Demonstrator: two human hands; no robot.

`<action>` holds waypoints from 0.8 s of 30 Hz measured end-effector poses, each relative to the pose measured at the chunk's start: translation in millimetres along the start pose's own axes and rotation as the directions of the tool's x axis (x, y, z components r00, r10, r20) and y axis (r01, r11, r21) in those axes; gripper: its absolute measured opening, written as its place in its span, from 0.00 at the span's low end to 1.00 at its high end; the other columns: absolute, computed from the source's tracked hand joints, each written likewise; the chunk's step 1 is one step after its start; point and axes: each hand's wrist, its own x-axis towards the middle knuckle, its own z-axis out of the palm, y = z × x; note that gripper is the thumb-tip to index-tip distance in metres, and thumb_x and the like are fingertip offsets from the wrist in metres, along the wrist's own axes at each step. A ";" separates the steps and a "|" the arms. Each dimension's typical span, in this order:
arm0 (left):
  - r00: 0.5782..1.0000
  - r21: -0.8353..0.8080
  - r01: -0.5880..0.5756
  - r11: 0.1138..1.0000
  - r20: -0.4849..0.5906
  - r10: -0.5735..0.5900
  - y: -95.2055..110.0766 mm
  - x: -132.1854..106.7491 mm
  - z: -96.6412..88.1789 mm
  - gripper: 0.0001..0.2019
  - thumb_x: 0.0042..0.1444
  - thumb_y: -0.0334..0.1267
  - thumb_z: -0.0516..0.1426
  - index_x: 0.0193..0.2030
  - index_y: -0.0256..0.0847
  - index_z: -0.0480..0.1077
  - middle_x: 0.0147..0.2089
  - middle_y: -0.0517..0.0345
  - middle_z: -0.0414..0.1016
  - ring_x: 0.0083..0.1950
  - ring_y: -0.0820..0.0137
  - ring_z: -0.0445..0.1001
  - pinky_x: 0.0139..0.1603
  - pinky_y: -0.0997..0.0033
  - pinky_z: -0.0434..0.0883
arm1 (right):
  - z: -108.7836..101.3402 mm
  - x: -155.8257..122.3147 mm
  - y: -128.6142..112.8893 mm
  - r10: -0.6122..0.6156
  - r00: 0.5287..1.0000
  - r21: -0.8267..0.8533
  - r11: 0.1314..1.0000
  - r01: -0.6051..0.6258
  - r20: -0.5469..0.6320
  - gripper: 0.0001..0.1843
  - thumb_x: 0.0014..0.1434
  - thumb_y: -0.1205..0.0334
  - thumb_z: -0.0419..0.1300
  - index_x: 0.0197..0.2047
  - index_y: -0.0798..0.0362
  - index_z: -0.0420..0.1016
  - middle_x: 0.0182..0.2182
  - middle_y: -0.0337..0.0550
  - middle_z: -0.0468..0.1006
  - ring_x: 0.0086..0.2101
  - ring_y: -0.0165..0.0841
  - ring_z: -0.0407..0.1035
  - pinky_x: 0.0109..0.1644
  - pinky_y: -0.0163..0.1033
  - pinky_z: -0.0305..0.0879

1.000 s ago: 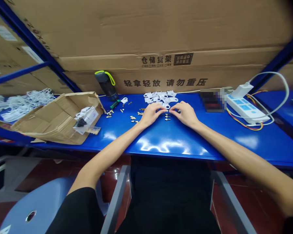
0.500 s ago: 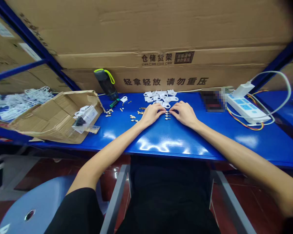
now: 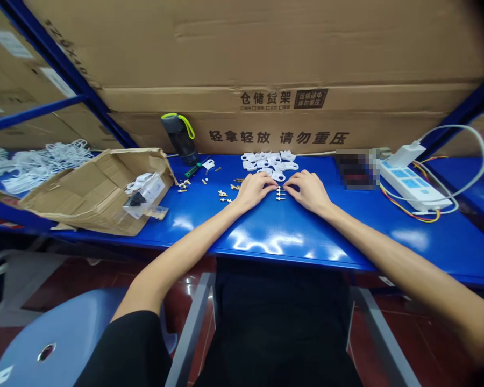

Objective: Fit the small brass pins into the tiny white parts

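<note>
1. Left hand [image 3: 255, 192]: palm down, wrist low near the worktop [image 3: 290, 239], forearm running diagonally in from the lower left. The fingers [image 3: 268, 183] are slightly curled and point right, with the tips at the small brass screws [image 3: 280, 193].
2. Right hand [image 3: 308, 192]: palm down in a near-mirror pose, forearm running in from the lower right. The fingers [image 3: 292, 184] are slightly curled and point left, with the tips at the same screws.
3. Finger state: both sets are narrow, drawn in close from opposite sides of the screws. Whether either hand is gripping a screw cannot be told from this view.
4. Location: the small brass screws lie in a short row on the blue worktop, directly between the two hands.
5. Adjacent items: a loose heap of white plastic brackets [image 3: 268, 164] lies just beyond the hands. Scattered brass fittings [image 3: 224, 196] lie just left of the left hand.
6. Outlying items: a green-handled screwdriver [image 3: 192, 171], a dark water bottle [image 3: 180, 138] and an opened cardboard box [image 3: 100, 193] stand to the left. A power strip [image 3: 413, 186] lies well to the right.
</note>
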 end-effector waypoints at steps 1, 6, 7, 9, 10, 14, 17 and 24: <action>1.000 -0.005 0.001 1.000 -0.005 -0.001 -0.1 -0.1 -0.1 0.08 0.70 0.40 0.63 0.47 0.44 0.85 0.48 0.54 0.82 0.48 0.64 0.80 0.48 0.67 0.70 | 0.2 -0.2 0.3 0.001 1.000 -0.002 1.000 -0.001 0.000 0.15 0.73 0.58 0.57 0.44 0.50 0.86 0.45 0.48 0.86 0.46 0.47 0.71 0.48 0.50 0.59; 1.000 -0.011 0.019 1.000 -0.010 -0.020 1.2 -1.7 -2.8 0.08 0.69 0.41 0.64 0.47 0.44 0.85 0.49 0.54 0.83 0.47 0.64 0.80 0.49 0.67 0.70 | 0.1 -1.5 1.2 0.003 1.000 0.000 1.000 -0.003 -0.009 0.15 0.73 0.56 0.58 0.44 0.49 0.86 0.45 0.49 0.86 0.46 0.46 0.71 0.47 0.50 0.58; 1.000 -0.009 0.018 1.000 -0.007 -0.018 1.6 -2.3 -3.6 0.08 0.69 0.41 0.64 0.48 0.44 0.85 0.49 0.54 0.83 0.47 0.64 0.80 0.49 0.67 0.70 | -0.2 -1.7 1.4 0.002 1.000 0.002 1.000 -0.002 -0.011 0.15 0.73 0.56 0.57 0.45 0.49 0.86 0.46 0.49 0.86 0.46 0.47 0.71 0.48 0.50 0.58; 1.000 0.004 0.015 1.000 0.002 -0.015 2.0 -3.8 -4.9 0.09 0.70 0.41 0.63 0.48 0.45 0.85 0.49 0.54 0.83 0.48 0.64 0.80 0.50 0.67 0.71 | -0.6 -1.9 1.7 0.003 1.000 0.008 1.000 -0.003 -0.011 0.15 0.73 0.56 0.57 0.46 0.49 0.86 0.47 0.50 0.86 0.47 0.47 0.71 0.48 0.50 0.59; 1.000 0.015 0.014 1.000 0.005 -0.014 2.0 -4.5 -5.2 0.09 0.70 0.41 0.63 0.49 0.45 0.85 0.49 0.54 0.83 0.48 0.64 0.80 0.50 0.67 0.71 | -0.7 -1.8 1.8 0.004 1.000 0.010 1.000 -0.004 -0.009 0.15 0.73 0.56 0.58 0.46 0.49 0.86 0.47 0.50 0.86 0.47 0.47 0.71 0.48 0.50 0.59; 0.999 0.055 0.033 0.998 -0.005 -0.033 0.9 -5.0 -3.8 0.10 0.72 0.41 0.60 0.50 0.44 0.85 0.50 0.53 0.83 0.50 0.63 0.80 0.53 0.66 0.72 | 0.5 -0.9 1.2 0.008 1.000 0.001 1.000 -0.008 -0.007 0.14 0.74 0.55 0.58 0.47 0.48 0.86 0.48 0.49 0.86 0.48 0.47 0.72 0.48 0.50 0.59; 0.999 0.071 0.035 0.997 0.002 -0.035 -0.2 -2.3 -0.9 0.12 0.73 0.41 0.59 0.51 0.43 0.85 0.49 0.52 0.83 0.50 0.63 0.80 0.52 0.66 0.73 | 2.3 -0.2 -0.2 0.004 1.000 -0.025 1.000 -0.004 -0.002 0.15 0.74 0.56 0.57 0.47 0.48 0.86 0.49 0.48 0.86 0.48 0.46 0.72 0.47 0.49 0.59; 1.000 0.050 0.009 0.999 0.028 -0.010 -1.5 4.6 3.8 0.13 0.74 0.42 0.58 0.52 0.44 0.84 0.50 0.52 0.83 0.50 0.63 0.80 0.53 0.66 0.73 | 3.0 0.8 -0.9 0.014 1.000 -0.035 0.999 -0.014 -0.001 0.16 0.75 0.56 0.56 0.48 0.49 0.86 0.50 0.48 0.86 0.49 0.47 0.72 0.48 0.50 0.59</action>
